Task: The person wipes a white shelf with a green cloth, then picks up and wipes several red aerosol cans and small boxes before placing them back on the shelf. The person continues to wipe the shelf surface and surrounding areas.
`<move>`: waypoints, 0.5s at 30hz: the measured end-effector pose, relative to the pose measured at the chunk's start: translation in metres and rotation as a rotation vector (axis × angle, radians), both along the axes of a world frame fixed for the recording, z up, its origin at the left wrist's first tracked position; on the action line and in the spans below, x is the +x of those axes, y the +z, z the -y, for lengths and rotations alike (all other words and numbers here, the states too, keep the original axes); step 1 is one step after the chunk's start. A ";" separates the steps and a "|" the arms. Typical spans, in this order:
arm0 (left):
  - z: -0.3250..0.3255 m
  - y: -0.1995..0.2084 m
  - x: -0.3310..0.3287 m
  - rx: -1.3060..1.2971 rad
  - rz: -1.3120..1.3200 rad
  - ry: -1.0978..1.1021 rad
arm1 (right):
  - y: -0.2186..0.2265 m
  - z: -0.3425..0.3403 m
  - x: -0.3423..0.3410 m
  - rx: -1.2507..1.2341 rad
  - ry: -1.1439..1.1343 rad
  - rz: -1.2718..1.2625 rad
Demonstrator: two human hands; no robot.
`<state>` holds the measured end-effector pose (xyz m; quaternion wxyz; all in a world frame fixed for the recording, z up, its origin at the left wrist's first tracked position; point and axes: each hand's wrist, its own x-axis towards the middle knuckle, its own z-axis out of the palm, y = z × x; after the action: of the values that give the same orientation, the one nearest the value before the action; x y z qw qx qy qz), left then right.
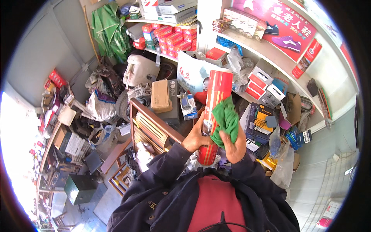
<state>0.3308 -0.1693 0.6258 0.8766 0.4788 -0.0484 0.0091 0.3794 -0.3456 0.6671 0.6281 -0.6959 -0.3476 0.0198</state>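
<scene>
In front of my chest stands a tall red cylinder (pixel 220 85) with gold bands and a pale rim at its upper end. It is slightly tilted, and whether it is a flask or a tin I cannot tell. My left hand (pixel 196 136) wraps round its middle from the left side. On the right, a bunched green cloth (pixel 225 118) lies against the cylinder's wall, gripped by my right hand (pixel 234 146) with the thumb pressed on it. The cloth hides part of the cylinder's right side.
A wooden slatted chair (pixel 152 133) stands to the left of my arms. Ahead, a brown box (pixel 161 96) and a white bag (pixel 192 71) sit among clutter. Shelves hold red boxes (pixel 176 38). Shoe boxes (pixel 261 81) and yellow packages (pixel 264 120) are piled at the right.
</scene>
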 end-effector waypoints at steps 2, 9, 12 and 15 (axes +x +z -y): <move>0.006 0.002 0.002 0.014 0.021 -0.115 | 0.029 -0.007 0.017 0.108 -0.071 -0.025; 0.015 0.015 0.006 -0.134 0.009 -0.296 | 0.078 -0.016 0.045 0.379 -0.125 -0.153; -0.001 0.025 0.007 -0.148 0.008 -0.136 | 0.033 -0.016 -0.001 0.298 -0.110 -0.367; -0.017 0.032 0.008 -0.075 0.000 -0.119 | 0.017 -0.013 -0.017 0.285 -0.012 -0.307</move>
<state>0.3388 -0.1526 0.6577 0.8930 0.4416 -0.0763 -0.0412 0.3619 -0.3327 0.6841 0.7660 -0.5907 -0.2431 0.0723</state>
